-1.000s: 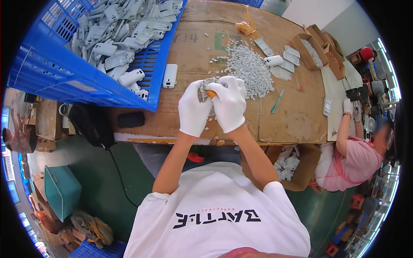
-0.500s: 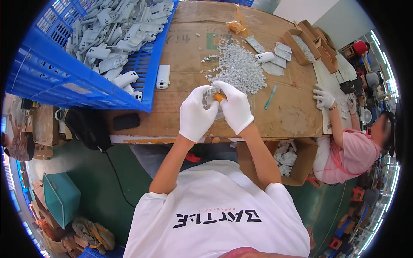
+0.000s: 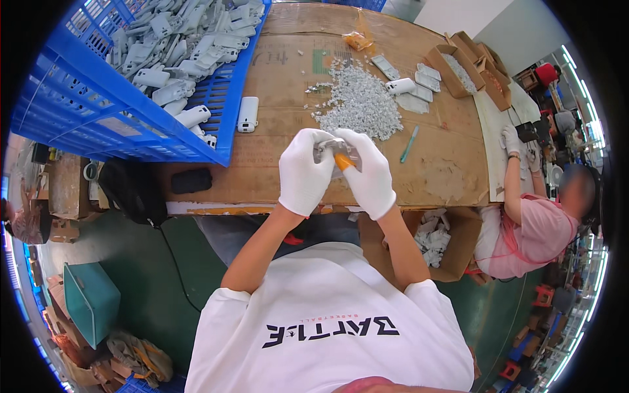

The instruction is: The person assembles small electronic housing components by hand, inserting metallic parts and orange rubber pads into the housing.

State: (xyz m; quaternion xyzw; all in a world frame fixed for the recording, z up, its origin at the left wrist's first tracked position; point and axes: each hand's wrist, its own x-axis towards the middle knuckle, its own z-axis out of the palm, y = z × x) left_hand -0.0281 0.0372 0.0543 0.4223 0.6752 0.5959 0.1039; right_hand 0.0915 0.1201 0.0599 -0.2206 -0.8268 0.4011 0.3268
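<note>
Both my hands wear white gloves and meet above the near part of the cardboard-covered table (image 3: 275, 154). My left hand (image 3: 303, 173) is closed around a clear plastic piece (image 3: 322, 152), its fingers hiding much of it. My right hand (image 3: 370, 175) closes on the same piece from the other side. At the right thumb is something orange (image 3: 343, 161); whether it covers the thumb tip or is a loose part, I cannot tell. Just beyond my hands lies a heap of small clear parts (image 3: 363, 101).
A blue crate (image 3: 131, 124) full of white plastic housings (image 3: 190, 49) stands at left, one white housing (image 3: 248, 114) beside it. A teal pen (image 3: 409, 144), more housings (image 3: 401, 86) and cardboard boxes (image 3: 452, 69) lie to the right. A co-worker (image 3: 534, 223) sits at far right.
My hands have turned slightly and the right one has shifted a little to the right, showing more of the orange thing. The co-worker's gloved hand has moved right along their bench.
</note>
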